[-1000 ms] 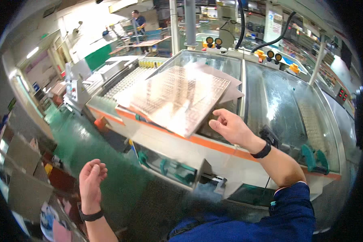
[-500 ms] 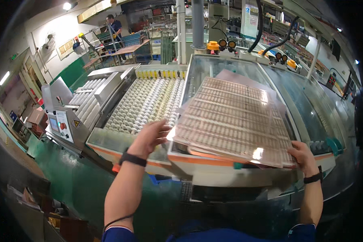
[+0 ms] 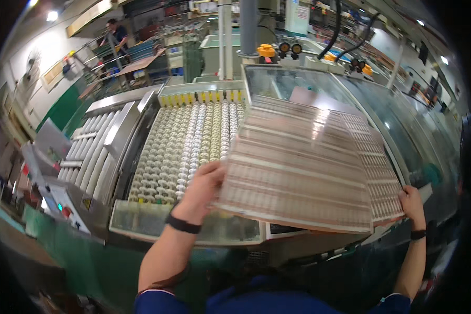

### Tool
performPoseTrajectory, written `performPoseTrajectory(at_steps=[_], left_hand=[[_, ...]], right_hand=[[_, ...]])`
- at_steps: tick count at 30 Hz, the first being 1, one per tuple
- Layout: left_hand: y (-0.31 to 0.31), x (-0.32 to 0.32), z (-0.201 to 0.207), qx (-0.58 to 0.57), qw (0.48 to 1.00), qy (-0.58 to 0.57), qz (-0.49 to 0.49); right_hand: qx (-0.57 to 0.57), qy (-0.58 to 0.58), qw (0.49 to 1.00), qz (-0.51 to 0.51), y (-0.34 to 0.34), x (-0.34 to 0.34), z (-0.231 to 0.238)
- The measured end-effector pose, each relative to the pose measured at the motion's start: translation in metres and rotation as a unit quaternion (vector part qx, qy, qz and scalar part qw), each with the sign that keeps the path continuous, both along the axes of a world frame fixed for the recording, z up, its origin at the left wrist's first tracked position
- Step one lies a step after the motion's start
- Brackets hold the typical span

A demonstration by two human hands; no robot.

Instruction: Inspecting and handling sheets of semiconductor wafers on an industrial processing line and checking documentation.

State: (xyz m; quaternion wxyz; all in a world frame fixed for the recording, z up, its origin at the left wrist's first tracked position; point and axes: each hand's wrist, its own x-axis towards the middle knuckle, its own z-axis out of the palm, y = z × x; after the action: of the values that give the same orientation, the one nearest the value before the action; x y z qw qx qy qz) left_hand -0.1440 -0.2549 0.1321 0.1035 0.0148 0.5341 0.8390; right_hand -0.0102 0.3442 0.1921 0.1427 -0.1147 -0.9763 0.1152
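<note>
A thin copper-and-white patterned sheet, looking like a circuit board panel (image 3: 298,167), is tilted over the machine's glass lid, somewhat smeared by motion. My left hand (image 3: 203,191) is closed on its left edge, some fingers hidden behind it. A second patterned panel (image 3: 379,172) lies beneath, showing along the right side. My right hand (image 3: 413,205) grips that lower panel near its front right corner, thumb on top. A plain pinkish sheet (image 3: 324,99) sticks out behind both.
Left of the panels is an open conveyor bed (image 3: 186,152) with rows of small wheels. Beyond it are white rollers (image 3: 94,136) and a control box (image 3: 68,206). Glass lids (image 3: 397,120) run off to the right. A person (image 3: 118,36) stands at the far left.
My left hand has closed on the top panel's left edge. That panel has shifted left relative to the one below, which shows more at right. The view has shifted too.
</note>
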Motion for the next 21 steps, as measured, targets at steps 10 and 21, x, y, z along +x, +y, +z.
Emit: performPoseTrajectory(at_steps=[10, 21], left_hand=[[-0.302, -0.074, -0.084, -0.136, 0.987, -0.052, 0.074], [-0.299, -0.151, -0.177, -0.526, 0.85, -0.007, 0.02]], right_hand=[[-0.025, 0.01, 0.975, -0.222, -0.062, -0.023, 0.003], [-0.085, 0.012, 0.965, -0.248, -0.071, -0.021, -0.008]])
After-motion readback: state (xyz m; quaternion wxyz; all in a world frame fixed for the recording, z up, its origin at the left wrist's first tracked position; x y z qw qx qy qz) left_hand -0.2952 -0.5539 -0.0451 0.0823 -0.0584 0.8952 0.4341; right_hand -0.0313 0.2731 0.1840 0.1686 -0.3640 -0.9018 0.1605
